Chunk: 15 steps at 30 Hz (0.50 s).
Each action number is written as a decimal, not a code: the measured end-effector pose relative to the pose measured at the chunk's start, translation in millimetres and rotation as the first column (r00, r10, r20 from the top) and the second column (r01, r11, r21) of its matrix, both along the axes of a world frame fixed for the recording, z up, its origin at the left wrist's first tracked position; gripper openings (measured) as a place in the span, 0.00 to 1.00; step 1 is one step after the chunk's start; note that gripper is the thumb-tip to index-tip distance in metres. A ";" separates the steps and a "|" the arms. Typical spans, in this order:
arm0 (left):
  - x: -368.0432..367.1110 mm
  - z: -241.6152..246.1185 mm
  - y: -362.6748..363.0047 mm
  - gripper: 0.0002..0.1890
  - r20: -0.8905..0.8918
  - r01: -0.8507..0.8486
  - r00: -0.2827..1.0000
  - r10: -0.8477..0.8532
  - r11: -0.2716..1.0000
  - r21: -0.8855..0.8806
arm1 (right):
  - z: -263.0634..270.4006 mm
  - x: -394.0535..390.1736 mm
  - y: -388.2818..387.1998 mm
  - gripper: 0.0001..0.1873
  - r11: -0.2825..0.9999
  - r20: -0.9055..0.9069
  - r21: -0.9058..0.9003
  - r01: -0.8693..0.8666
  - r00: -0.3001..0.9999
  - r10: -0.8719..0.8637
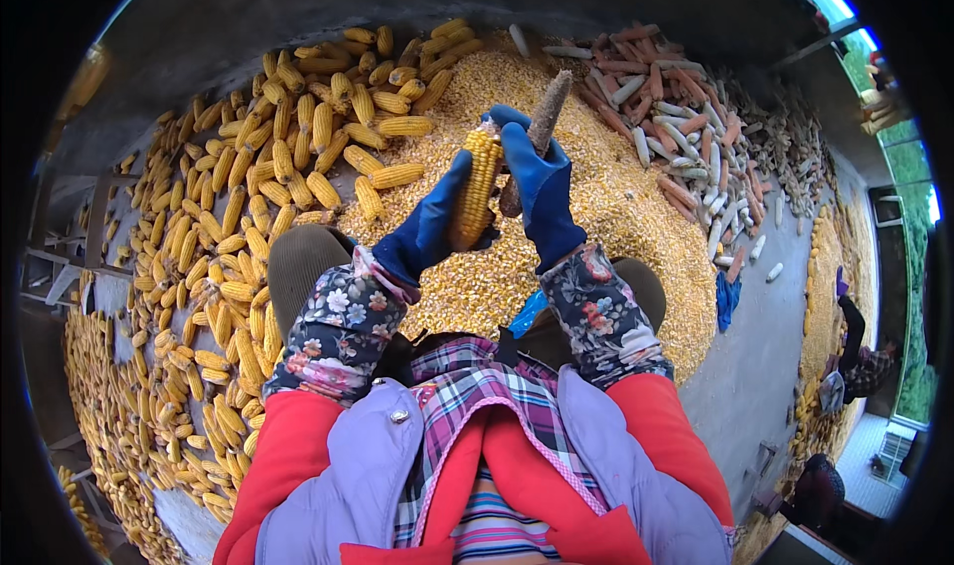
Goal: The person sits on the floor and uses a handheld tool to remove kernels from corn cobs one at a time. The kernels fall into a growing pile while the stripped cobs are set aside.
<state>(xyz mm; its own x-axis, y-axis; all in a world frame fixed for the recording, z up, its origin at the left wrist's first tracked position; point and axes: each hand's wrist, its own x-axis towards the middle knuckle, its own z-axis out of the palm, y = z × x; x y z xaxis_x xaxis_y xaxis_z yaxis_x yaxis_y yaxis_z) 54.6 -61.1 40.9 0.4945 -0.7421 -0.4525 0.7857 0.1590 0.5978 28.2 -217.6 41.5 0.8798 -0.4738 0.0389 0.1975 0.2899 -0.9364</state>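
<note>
My left hand (436, 211), in a blue work glove, is closed around a yellow ear of corn (475, 188). The ear stands nearly upright, its narrow upper end pale. A rough brown rod (550, 110), possibly a bare cob, is gripped in my right hand (538, 181), also blue-gloved. Its upper end sticks out above the fist and its lower end shows below, beside the ear. My right fingers reach the ear's upper end. Beneath both hands spreads a heap of loose corn kernels (455, 293), between my knees.
Many whole ears (231, 215) cover the floor on the left. Bare red and white cobs (686, 118) lie at the upper right, beside dry husks (782, 129). A blue cloth item (728, 300) lies by the kernels. Another person (864, 364) is at the far right.
</note>
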 end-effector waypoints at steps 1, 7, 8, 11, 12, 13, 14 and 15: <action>-2.4 -4.7 0.2 0.38 -0.002 0.113 0.994 -0.114 0.990 -0.083 | 0.9 -0.2 -0.2 0.18 1.000 -0.004 0.011 -0.016 1.000 0.016; 9.5 -8.3 1.1 0.39 0.295 -0.025 0.954 -0.055 0.965 0.261 | 17.7 -3.5 -14.8 0.24 0.965 0.023 0.135 -0.224 0.975 0.223; 10.2 -13.9 -1.7 0.38 0.375 -0.078 0.926 -0.047 0.948 0.310 | 21.4 -6.1 -13.9 0.24 0.951 0.015 0.201 -0.236 0.971 0.238; 4.6 -39.2 -19.3 0.36 0.687 -0.313 0.723 -0.073 0.852 0.419 | 6.7 -2.1 5.3 0.23 0.998 0.017 0.053 -0.039 0.999 0.038; 0.5 -64.8 -15.8 0.33 0.820 -0.400 0.572 -0.022 0.865 0.303 | 14.7 -0.8 18.1 0.21 0.997 -0.182 0.078 -0.015 0.983 0.029; -2.7 -67.9 -15.1 0.33 0.774 -0.337 0.633 0.020 0.907 0.252 | 11.7 -0.4 19.6 0.21 0.999 -0.143 0.050 0.009 0.990 -0.002; -5.4 -70.9 -14.1 0.33 0.717 -0.280 0.695 0.056 0.939 0.199 | 5.3 0.3 20.3 0.20 0.999 -0.103 0.022 0.034 0.994 -0.032; -7.4 -53.5 -15.1 0.35 0.417 -0.089 0.909 0.014 0.983 0.162 | -5.4 -3.2 15.6 0.20 0.997 -0.068 -0.008 0.082 0.994 -0.083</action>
